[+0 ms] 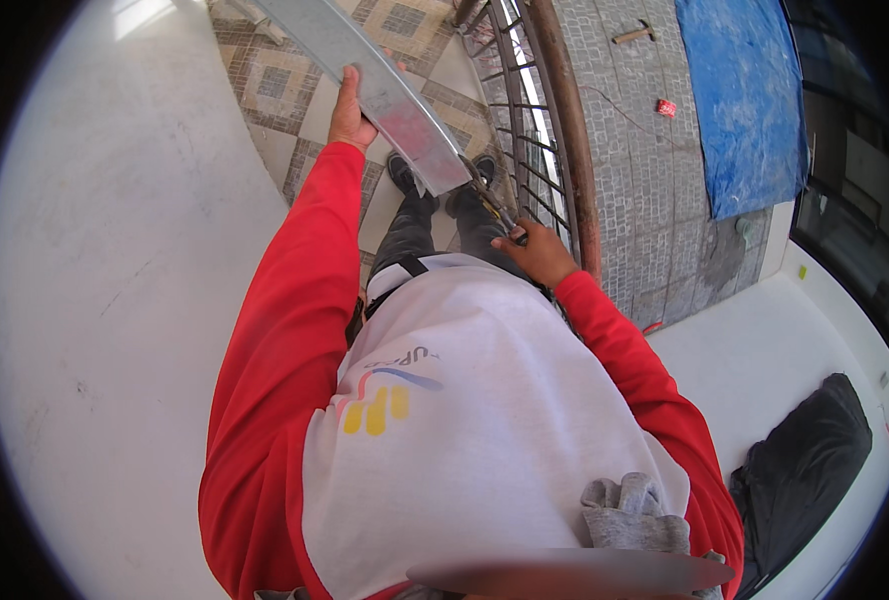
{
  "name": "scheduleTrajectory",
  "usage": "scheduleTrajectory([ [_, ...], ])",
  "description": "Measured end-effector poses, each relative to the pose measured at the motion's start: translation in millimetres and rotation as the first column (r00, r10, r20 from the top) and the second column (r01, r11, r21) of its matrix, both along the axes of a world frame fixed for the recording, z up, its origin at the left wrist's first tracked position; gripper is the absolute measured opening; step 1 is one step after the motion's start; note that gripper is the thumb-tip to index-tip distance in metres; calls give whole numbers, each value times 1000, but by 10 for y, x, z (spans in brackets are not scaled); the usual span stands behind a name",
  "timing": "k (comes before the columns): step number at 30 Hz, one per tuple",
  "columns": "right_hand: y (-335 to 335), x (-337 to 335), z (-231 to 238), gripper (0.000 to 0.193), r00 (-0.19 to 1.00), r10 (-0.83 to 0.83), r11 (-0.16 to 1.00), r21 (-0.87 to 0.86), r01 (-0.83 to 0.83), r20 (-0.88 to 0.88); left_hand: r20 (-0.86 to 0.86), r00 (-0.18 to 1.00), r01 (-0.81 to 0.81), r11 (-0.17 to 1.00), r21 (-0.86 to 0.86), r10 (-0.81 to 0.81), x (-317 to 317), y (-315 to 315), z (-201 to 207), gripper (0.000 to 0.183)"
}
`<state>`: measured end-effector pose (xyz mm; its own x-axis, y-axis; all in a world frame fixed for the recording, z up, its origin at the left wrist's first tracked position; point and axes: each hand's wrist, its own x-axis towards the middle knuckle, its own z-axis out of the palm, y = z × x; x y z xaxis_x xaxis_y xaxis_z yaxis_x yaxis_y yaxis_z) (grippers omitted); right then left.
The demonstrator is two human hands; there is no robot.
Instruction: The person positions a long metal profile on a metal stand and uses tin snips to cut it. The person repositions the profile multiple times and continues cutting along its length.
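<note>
A long galvanized metal channel (390,105) slants across from the upper left, ending in front of my body. My left hand (353,115) is wrapped round it partway along, thumb on its near side. At its near end, a pair of snips (497,208) with dark and yellowish parts meets the channel's right corner. My right hand (543,255) is closed on the handles of the snips, close to my waist. Whether the blades are open or bite into the metal is too small to tell.
A curved stair railing (568,130) with dark bars stands just right of the channel. Beyond it lie a hammer (633,35), a small red packet (667,107) and a blue tarp (750,105). A white wall (115,300) rises on my left. Black cloth (805,490) lies at lower right.
</note>
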<state>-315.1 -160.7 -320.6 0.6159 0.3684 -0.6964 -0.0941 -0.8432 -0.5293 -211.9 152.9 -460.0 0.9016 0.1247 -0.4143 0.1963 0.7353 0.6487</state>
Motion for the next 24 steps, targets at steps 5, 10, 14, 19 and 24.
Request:
scheduleTrajectory([
  [5, -62, -48, -109, 57, 1000, -16, 1000, -5, 16, 15, -10, 1000, 17, 1000, -9, -17, -5, 2, 22, 82],
  [10, 13, 149, 237, 64, 984, -67, 980, 176, 96, -164, 16, 999, 30, 998, -50, -29, -6, 39, -18, 86],
  [14, 99, 248, 294, 66, 992, -14, 980, 195, 39, -128, 27, 998, 64, 997, -53, -62, -2, 54, -23, 85],
  [19, 68, 87, 125, 62, 992, -59, 951, 308, 22, 110, 7, 1000, 10, 1000, -25, -10, -13, 45, -20, 87],
  [24, 36, 193, 93, 66, 972, 130, 896, 397, -200, 197, 21, 999, 41, 999, -32, -40, -20, 73, -49, 88],
])
